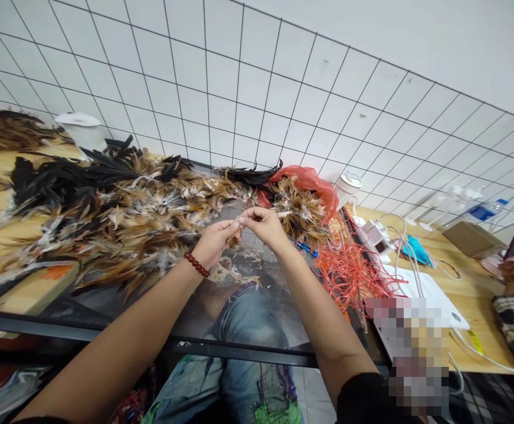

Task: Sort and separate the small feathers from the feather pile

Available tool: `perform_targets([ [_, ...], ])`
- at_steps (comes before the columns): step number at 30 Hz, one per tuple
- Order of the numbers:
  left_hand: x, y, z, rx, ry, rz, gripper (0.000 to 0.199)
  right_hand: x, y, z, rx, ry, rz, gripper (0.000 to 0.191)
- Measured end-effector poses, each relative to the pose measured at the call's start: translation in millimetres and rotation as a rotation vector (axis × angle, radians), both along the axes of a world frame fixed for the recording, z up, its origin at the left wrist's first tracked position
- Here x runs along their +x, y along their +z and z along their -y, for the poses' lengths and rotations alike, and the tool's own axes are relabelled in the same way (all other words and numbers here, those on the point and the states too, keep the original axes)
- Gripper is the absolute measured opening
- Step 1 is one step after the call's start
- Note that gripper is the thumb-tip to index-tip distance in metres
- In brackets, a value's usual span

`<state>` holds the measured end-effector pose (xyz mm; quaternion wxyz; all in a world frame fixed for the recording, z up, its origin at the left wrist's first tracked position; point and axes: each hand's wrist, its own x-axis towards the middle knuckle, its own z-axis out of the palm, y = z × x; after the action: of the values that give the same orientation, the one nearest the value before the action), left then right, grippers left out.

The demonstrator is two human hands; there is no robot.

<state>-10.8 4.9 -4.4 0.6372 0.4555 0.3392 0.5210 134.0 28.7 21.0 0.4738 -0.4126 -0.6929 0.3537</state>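
My left hand (216,241), with a dark red bead bracelet (196,265) on its wrist, is closed in a pinch. The fingertips of my right hand (263,225) meet it, also pinched. Whatever lies between them is too small to make out. Just beyond and to the left spreads a large heap of brown, white and black feathers (137,218). Beneath my hands, bits of feather and a small pale piece (228,274) lie on the see-through table top (274,300). A blue-handled tool (306,249) rests right of my right wrist.
A red plastic bag (312,185) with feathers and a tangle of red strips (349,268) lie to the right. Farther right are a white charger (375,237), cables, a cardboard box (473,238) and another person's sleeve (508,321). A wire grid (241,88) stands behind.
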Motion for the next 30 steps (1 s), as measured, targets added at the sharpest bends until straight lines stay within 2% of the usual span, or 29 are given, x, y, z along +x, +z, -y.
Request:
perform_targets([
  [2,-1,0.8,-1,-0.012,0.027,0.031,0.027,3,2.3,0,0.040,-0.092,0.080,0.014],
  [4,-2,1.7,-2,-0.011,0.088,0.074,0.026,8,5.4,1,0.083,-0.157,0.263,0.011],
  [8,-5,3.3,-6,0.021,0.252,0.146,0.026,17,8.8,6,0.006,0.010,0.815,0.008],
  [10,-7,4.6,-8,0.040,0.312,0.173,0.026,15,7.4,10,-0.033,0.036,0.970,0.011],
  [16,-13,12.4,-10,0.083,0.336,0.275,0.025,-6,1.4,19,-0.030,0.061,1.074,0.019],
  [19,-20,18.9,-12,0.106,0.355,0.316,0.025,-12,2.0,23,0.039,0.044,1.042,0.018],
  [23,-27,26.0,-13,0.166,0.468,0.246,0.023,-28,-4.1,31,0.157,0.220,0.901,0.018],
  [27,-27,24.8,-13,0.168,0.516,0.208,0.024,-40,-10.9,35,0.167,0.275,1.028,0.017],
  [30,-24,18.8,-14,0.129,0.497,0.142,0.024,-27,-1.7,30,0.141,0.208,1.029,0.017],
])
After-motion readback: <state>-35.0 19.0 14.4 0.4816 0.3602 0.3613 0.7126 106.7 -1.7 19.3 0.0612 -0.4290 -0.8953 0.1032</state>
